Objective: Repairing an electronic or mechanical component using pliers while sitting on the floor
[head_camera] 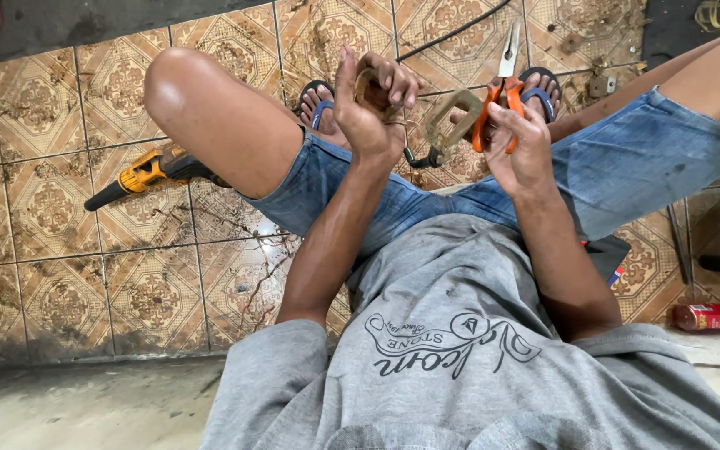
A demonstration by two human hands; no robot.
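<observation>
Head view: a tan, worn rectangular frame (453, 119) hangs between both raised hands, above the knees. Left hand (370, 104), fingers curled tight, grips a ring-shaped piece (366, 81). Right hand (520, 143) wraps orange-handled pliers (502, 79), tips pointing up, beside the frame.

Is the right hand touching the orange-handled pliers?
Touching. The head view shows the right hand with its fingers wrapped around the handles of the orange-handled pliers.

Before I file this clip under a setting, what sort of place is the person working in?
Probably a home or small workshop floor: patterned floor tiles, worn and dirty, a yellow power drill lying on them, and orange-handled pliers in the right hand.
</observation>
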